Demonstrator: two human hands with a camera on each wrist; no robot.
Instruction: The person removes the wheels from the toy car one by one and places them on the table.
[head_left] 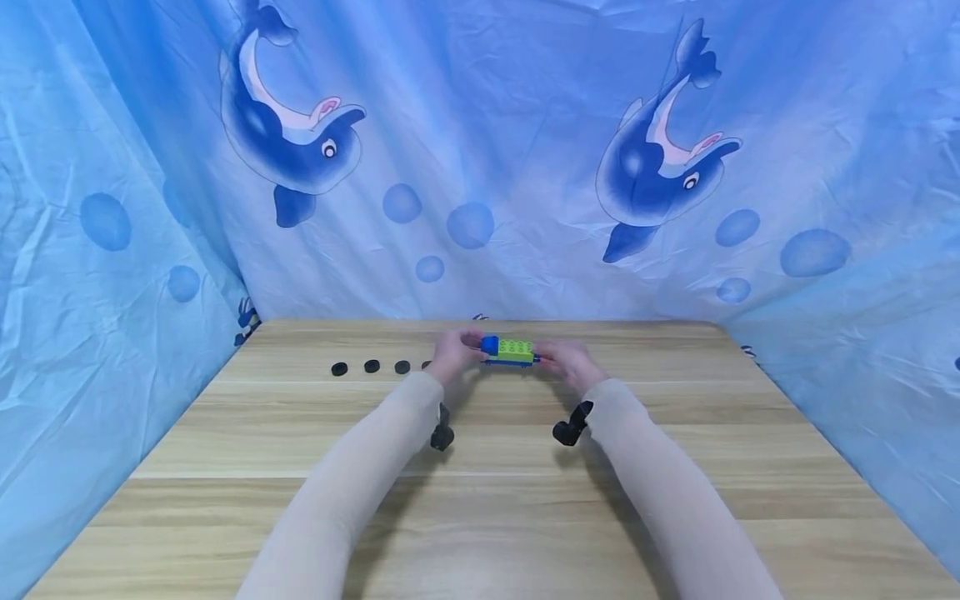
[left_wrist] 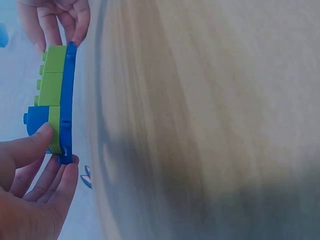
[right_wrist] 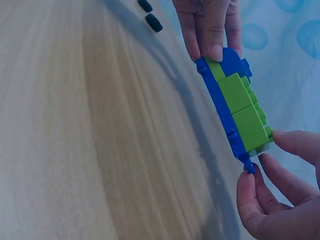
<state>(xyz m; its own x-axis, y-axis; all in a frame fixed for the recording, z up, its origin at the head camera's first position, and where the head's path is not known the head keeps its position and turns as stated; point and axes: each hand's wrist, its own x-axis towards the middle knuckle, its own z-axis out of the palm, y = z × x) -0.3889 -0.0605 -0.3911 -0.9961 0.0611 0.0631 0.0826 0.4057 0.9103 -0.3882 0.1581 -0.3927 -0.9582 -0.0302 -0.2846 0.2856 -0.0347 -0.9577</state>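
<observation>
A small toy brick build [head_left: 511,351] hangs just above the far middle of the wooden table [head_left: 495,500]. It has a long blue base plate [right_wrist: 220,107], lime green bricks [right_wrist: 242,107] on top and one blue brick [left_wrist: 36,119] at its left end. My left hand [head_left: 459,350] pinches the left end, thumb on the green and blue bricks, fingers under the plate. My right hand [head_left: 557,359] pinches the right end between thumb and fingertips [right_wrist: 247,177]. The build is tilted on edge in both wrist views.
Several small black wheels [head_left: 371,367] lie in a row on the table left of my left hand; two show in the right wrist view [right_wrist: 150,15]. A blue cloth with dolphins [head_left: 480,150] hangs behind and to both sides.
</observation>
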